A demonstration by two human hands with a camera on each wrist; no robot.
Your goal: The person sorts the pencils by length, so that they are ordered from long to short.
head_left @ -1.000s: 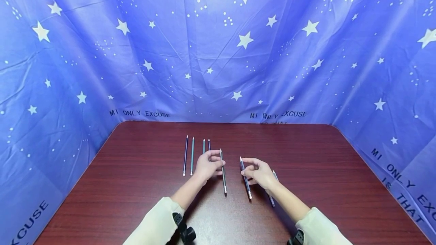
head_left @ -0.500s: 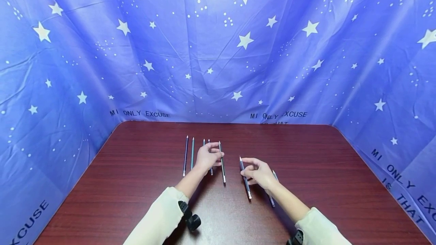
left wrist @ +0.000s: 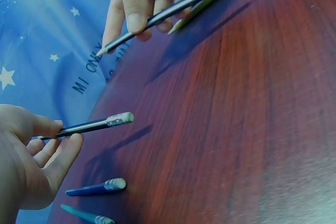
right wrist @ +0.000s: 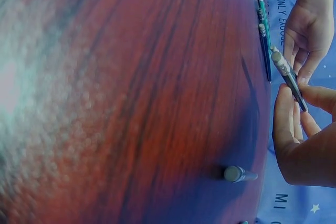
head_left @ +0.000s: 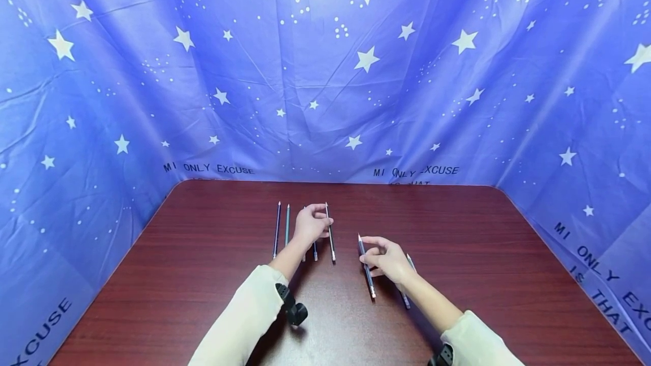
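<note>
My left hand [head_left: 311, 223] pinches a dark striped pencil [head_left: 330, 236] with a white eraser, tip pointing away, near several pencils in a row. In the left wrist view this pencil [left wrist: 89, 127] hangs over its shadow, apart from the table. My right hand [head_left: 387, 258] holds another dark pencil [head_left: 367, 273] between thumb and fingers, also raised above its shadow. To the left lie a dark blue pencil [head_left: 277, 230] and a teal pencil [head_left: 287, 222]. A blue pencil [head_left: 315, 253] and one more are partly hidden by the left hand.
Another pencil [head_left: 406, 299] lies partly under the right hand and wrist. The dark red wooden table [head_left: 458, 213] has a blue star-printed cloth [head_left: 325, 72] around its back and sides. A black wrist camera [head_left: 296, 312] sits at the left cuff.
My left hand has moved away from me and slightly left, carrying its pencil level with the row. The right hand and its pencil stay where they were.
</note>
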